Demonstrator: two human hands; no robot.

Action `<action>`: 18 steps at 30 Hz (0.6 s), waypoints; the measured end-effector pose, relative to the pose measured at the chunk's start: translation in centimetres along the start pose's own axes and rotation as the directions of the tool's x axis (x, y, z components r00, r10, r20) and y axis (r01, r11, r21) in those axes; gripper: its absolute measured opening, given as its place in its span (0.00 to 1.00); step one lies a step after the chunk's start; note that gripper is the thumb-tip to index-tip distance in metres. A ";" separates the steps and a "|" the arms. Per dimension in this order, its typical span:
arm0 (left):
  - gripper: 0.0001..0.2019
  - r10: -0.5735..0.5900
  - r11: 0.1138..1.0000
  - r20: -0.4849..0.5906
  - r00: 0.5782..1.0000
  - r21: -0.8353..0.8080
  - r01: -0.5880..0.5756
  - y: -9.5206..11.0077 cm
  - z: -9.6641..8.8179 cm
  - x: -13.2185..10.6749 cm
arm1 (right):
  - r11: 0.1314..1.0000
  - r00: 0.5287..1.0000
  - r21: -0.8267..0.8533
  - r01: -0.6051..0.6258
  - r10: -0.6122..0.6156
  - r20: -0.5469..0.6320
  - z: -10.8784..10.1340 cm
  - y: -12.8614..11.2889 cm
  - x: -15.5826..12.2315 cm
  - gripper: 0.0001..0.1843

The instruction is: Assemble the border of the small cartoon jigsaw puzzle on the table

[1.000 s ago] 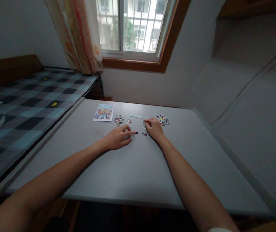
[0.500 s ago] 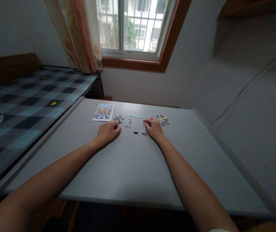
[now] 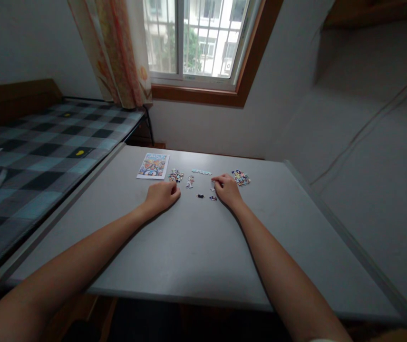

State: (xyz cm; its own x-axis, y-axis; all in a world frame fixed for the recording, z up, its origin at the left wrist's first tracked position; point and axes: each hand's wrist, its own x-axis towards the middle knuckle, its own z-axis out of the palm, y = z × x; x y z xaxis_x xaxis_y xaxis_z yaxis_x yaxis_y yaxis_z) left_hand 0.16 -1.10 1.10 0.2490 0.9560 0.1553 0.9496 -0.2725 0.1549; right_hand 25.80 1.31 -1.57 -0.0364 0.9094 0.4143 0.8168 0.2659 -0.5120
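My left hand point(image 3: 162, 196) rests on the table as a loose fist, just in front of a pile of small jigsaw puzzle pieces point(image 3: 176, 175). My right hand point(image 3: 227, 187) lies over the right side of the puzzle layout, index finger pointing left and the other fingers curled under; what lies beneath them is hidden. Between the hands are a joined pale-blue strip of puzzle pieces point(image 3: 201, 171), a short column of joined pieces point(image 3: 189, 182), a dark joined bit point(image 3: 200, 195) and a small multicoloured bit point(image 3: 213, 198). Another puzzle piece pile point(image 3: 241, 177) sits beyond my right hand.
A printed picture sheet point(image 3: 153, 166) with a penguin lies at the back left of the white table point(image 3: 189, 256). A bed with a checked cover point(image 3: 46, 156) stands along the left. The window point(image 3: 196, 42) and walls are behind and to the right.
The whole view has shifted very slightly. Both hands stay nearly where they were, and the puzzle pieces show no visible movement.
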 end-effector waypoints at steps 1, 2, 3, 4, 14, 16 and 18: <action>0.15 -0.004 1.000 0.000 1.000 0.001 0.004 0.0 0.0 0.0 | 1.000 1.000 -0.001 0.001 -0.001 0.000 0.0 0.0 0.0 0.15; 0.15 -0.010 1.000 -0.001 1.000 -0.003 0.010 0.1 -0.1 -0.1 | 1.000 1.000 -0.003 0.001 -0.001 0.000 0.0 0.0 0.0 0.15; 0.14 -0.018 1.000 -0.004 1.000 -0.012 0.018 0.1 -0.1 -0.1 | 1.000 1.000 -0.005 0.000 0.000 0.001 -0.1 0.0 0.0 0.15; 0.13 -0.024 0.999 -0.012 1.000 -0.029 0.024 0.2 -0.2 -0.1 | 1.000 1.000 -0.007 0.000 0.000 0.004 -0.1 0.0 0.0 0.15; 0.18 0.043 0.998 -0.162 0.986 -0.033 -0.049 -0.1 0.3 0.2 | 1.000 1.000 -0.010 0.003 -0.003 0.004 0.1 0.1 0.0 0.14; 0.18 0.048 0.998 -0.144 0.988 -0.027 -0.052 -0.1 0.4 0.2 | 1.000 1.000 -0.010 0.003 -0.003 0.000 0.2 0.2 0.0 0.14; 0.18 0.049 0.998 -0.128 0.991 -0.021 -0.052 -0.1 0.4 0.1 | 1.000 1.000 -0.010 0.007 -0.007 -0.004 0.2 0.2 0.0 0.14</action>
State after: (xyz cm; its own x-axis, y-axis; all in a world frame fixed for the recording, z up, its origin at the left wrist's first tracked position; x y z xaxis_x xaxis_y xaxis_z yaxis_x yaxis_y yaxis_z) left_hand 0.18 -0.92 0.75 0.2682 0.9198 0.2865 0.9314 -0.3236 0.1667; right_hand 25.87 1.42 -1.83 -0.0402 0.9061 0.4211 0.8221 0.2695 -0.5015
